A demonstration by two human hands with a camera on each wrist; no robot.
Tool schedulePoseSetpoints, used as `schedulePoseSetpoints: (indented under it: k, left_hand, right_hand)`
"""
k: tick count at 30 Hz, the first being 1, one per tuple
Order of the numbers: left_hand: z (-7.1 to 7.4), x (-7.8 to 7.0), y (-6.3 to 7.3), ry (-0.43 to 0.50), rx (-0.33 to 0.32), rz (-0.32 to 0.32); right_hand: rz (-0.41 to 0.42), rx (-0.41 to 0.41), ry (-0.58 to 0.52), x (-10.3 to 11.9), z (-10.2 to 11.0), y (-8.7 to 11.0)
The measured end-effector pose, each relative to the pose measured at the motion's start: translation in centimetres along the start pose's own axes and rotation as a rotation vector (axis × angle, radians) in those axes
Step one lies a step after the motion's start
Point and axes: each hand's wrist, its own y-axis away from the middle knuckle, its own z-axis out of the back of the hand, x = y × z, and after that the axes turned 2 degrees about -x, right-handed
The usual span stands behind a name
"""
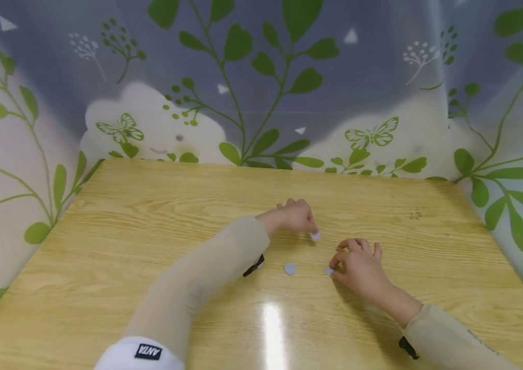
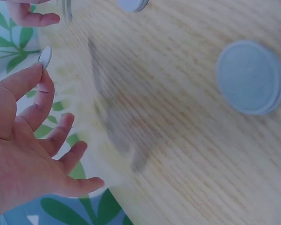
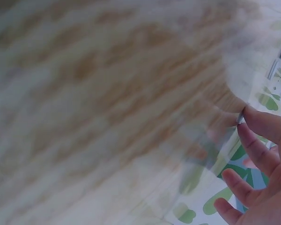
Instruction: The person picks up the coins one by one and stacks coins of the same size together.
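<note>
My left hand [image 1: 294, 216] pinches a small round white disc [image 2: 45, 57] between thumb and index finger, its other fingers spread apart. To the right and nearer, my right hand [image 1: 358, 267] holds another thin pale disc [image 3: 240, 115] by its edge, between thumb and index fingertip. Between the two forearms a pale bluish-white disc [image 1: 290, 269] lies flat on the table. Up close in the left wrist view, that disc [image 2: 252, 77] shows a doubled edge; whether it is one piece or two stacked, I cannot tell.
The wood-grain table [image 1: 118, 246] reaches back to a fabric wall [image 1: 261, 128] printed with leaves and butterflies, which also encloses both sides. A bright light reflection [image 1: 272, 334] lies on the near part of the tabletop. Dark straps show at both sleeves.
</note>
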Motion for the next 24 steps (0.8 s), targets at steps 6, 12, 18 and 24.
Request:
schedulePoseSetpoints:
  k: [6,12,18,24]
  left_hand:
    - [-0.2,-0.1,1.0,-0.016,0.012,0.031]
    - [-0.8,-0.5,1.5,-0.021,0.013,0.033]
    - [-1.1,-1.0,2.0,-0.034,0.040,0.027]
    - [-1.7,-1.4,2.0,-0.077,0.058,0.056]
  right_hand:
    - [-0.030,0.017,-0.044,0.1,0.0,0.2]
    - [-0.055,0.034,-0.072,0.3,0.1,0.3]
    - [-0.061,0.032,-0.059,0.1,0.1,0.4]
    - [-0.063,0.035,-0.064,-0.1,0.0,0.4]
